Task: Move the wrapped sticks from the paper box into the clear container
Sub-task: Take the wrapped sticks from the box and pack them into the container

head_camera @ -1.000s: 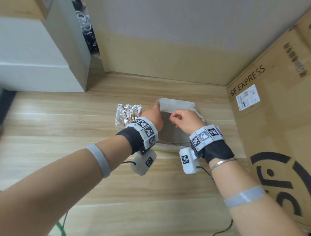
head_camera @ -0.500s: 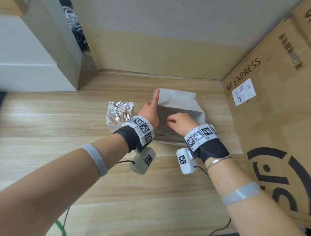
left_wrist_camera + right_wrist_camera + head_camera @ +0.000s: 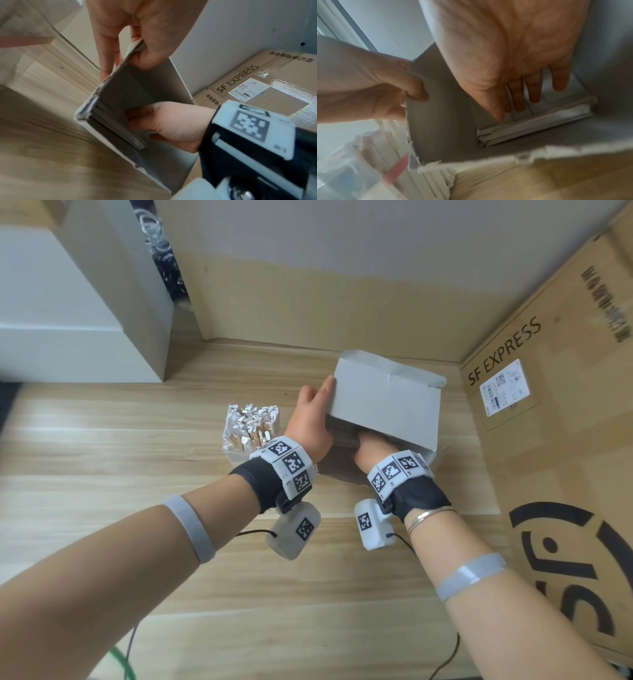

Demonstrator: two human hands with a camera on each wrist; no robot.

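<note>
While sticks [image 3: 534, 126] remain in the paper box [image 3: 387, 402], others fill the clear container [image 3: 251, 428].

In the head view my right hand [image 3: 371, 447] vanishes into the paper box [image 3: 387, 398], fingers hidden. The right wrist view is blurred; I can't count the wrapped sticks [image 3: 534, 125] or see whether my fingertips touch them.

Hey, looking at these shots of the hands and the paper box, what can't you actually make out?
- Head view: the right hand's fingers, hidden inside the paper box.
- Right wrist view: how many wrapped sticks remain at the box's bottom; blurred and dim.
- Right wrist view: whether the fingers touch the sticks yet.
- Head view: the clear container's lower part, behind the left hand and wristband.
- Left wrist view: the sticks, blocked by the right hand.
</note>
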